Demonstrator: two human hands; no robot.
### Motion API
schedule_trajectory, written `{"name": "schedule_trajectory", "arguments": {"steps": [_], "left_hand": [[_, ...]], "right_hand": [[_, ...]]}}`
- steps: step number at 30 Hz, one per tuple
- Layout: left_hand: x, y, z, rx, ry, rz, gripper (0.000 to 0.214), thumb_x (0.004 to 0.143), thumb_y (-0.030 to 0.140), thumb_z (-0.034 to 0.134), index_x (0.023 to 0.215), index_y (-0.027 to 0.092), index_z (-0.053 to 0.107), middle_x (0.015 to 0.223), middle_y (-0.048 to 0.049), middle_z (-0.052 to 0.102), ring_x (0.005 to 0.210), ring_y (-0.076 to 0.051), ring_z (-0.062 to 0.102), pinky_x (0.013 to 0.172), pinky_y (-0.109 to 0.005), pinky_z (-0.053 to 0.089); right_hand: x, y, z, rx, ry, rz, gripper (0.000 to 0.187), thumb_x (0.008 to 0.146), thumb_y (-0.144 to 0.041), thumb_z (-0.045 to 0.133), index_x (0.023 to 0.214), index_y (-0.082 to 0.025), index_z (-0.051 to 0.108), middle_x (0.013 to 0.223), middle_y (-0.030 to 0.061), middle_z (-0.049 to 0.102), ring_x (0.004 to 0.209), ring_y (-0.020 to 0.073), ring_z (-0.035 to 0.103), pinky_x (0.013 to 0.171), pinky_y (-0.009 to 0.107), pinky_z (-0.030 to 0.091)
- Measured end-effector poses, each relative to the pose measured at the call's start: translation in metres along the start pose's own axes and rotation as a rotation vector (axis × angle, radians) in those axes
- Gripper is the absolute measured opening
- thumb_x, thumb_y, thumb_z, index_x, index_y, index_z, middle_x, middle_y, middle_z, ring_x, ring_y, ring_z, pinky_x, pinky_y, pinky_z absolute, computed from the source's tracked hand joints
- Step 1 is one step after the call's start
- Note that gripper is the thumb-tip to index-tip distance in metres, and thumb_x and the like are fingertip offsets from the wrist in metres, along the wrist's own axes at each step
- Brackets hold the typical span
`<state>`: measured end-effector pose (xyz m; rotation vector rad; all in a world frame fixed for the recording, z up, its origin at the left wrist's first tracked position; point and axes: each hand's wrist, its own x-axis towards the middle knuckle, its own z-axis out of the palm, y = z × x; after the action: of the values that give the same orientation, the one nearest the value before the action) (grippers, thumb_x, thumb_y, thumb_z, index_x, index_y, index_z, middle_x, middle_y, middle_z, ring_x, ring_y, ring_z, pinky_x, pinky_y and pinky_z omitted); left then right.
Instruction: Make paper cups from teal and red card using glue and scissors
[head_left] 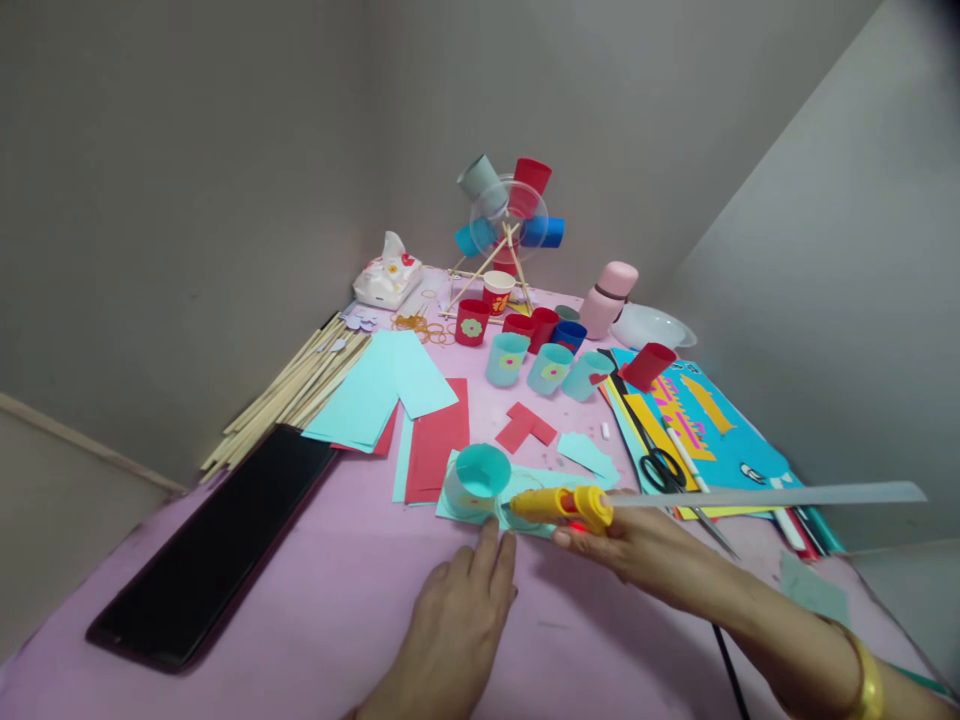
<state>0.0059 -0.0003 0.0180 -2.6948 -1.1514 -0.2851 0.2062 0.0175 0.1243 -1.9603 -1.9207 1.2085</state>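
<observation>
My right hand [645, 550] grips a yellow hot glue gun [551, 505], its tip pointing left, low over a light blue paper sheet [544, 480]. A long whitish glue stick [795, 495] sticks out of the gun's back. On the sheet's left part stands a light blue paper cylinder [480, 475], its upper end open. Stretched forward, the fingers of my left hand [461, 610] rest at the sheet's near edge, just below the cylinder, holding nothing. The glue gun's handle is hidden behind my right hand.
Small red, blue and light blue paper cups [506, 360] stand beyond. At the back is a stick-framed wheel [510, 215] carrying cups. A black phone-like slab [217, 550] and wooden sticks [281, 390] lie left; scissors [664, 470] and coloured sheets [720, 410] lie right.
</observation>
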Motion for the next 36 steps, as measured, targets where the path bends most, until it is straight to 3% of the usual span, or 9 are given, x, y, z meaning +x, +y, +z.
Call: {"name": "schedule_trajectory", "arguments": {"steps": [8,12,15,18,23,27,36], "left_hand": [[0.0,-0.001,-0.001,0.024,0.001,0.022,0.04,0.09,0.014,0.044,0.129,0.012,0.051,0.128,-0.0183,0.061,0.082,-0.023,0.068,0.066,-0.037,0.058],[0.001,-0.001,-0.002,0.02,0.02,0.028,0.04,0.088,0.013,0.048,0.128,0.012,0.053,0.127,-0.0189,0.062,0.083,-0.024,0.069,0.066,-0.036,0.059],[0.002,-0.001,-0.001,0.024,0.022,0.024,0.039,0.087,0.014,0.049,0.126,0.011,0.054,0.127,-0.0187,0.062,0.083,-0.024,0.069,0.066,-0.037,0.059],[0.003,-0.001,0.0,0.018,0.015,0.013,0.04,0.087,0.014,0.051,0.127,0.012,0.054,0.127,-0.0184,0.062,0.083,-0.024,0.069,0.067,-0.037,0.059],[0.002,-0.001,0.002,0.009,0.03,0.007,0.04,0.086,0.014,0.053,0.125,0.012,0.055,0.127,-0.016,0.063,0.084,-0.023,0.069,0.065,-0.036,0.06],[0.002,-0.001,0.002,0.013,0.033,0.007,0.04,0.087,0.013,0.049,0.127,0.012,0.053,0.129,-0.016,0.062,0.083,-0.023,0.069,0.066,-0.036,0.059],[0.002,-0.003,0.001,0.03,0.023,0.04,0.041,0.086,0.013,0.05,0.127,0.011,0.053,0.126,-0.0183,0.063,0.083,-0.024,0.069,0.065,-0.037,0.06]], "right_hand": [[-0.02,0.006,-0.005,-0.04,0.014,-0.059,0.033,0.087,-0.053,0.05,0.111,-0.037,0.067,0.071,-0.0028,0.064,0.062,0.0181,0.055,0.058,0.025,0.041],[-0.026,0.013,-0.005,-0.03,0.018,-0.026,0.035,0.087,-0.054,0.051,0.116,-0.042,0.064,0.08,-0.0043,0.069,0.06,0.0179,0.056,0.059,0.026,0.042],[-0.027,0.021,-0.005,-0.029,0.034,0.027,0.034,0.085,-0.055,0.051,0.109,-0.037,0.069,0.09,-0.0035,0.071,0.064,0.0183,0.058,0.061,0.027,0.043],[-0.027,0.029,-0.006,-0.02,0.053,0.092,0.038,0.084,-0.058,0.052,0.105,-0.032,0.071,0.083,-0.0015,0.07,0.058,0.0172,0.055,0.058,0.027,0.042],[-0.026,0.033,-0.011,0.021,0.074,0.077,0.039,0.085,-0.056,0.051,0.115,-0.037,0.066,0.082,-0.002,0.067,0.055,0.0148,0.049,0.051,0.025,0.037],[-0.022,0.03,-0.013,0.024,0.093,0.081,0.038,0.086,-0.054,0.05,0.117,-0.035,0.065,0.068,-0.0037,0.059,0.052,0.0133,0.043,0.052,0.025,0.035],[-0.005,0.028,-0.015,0.021,0.171,0.095,0.038,0.085,-0.054,0.052,0.098,-0.025,0.072,0.053,-0.0046,0.049,0.048,0.013,0.04,0.05,0.026,0.032]]}}
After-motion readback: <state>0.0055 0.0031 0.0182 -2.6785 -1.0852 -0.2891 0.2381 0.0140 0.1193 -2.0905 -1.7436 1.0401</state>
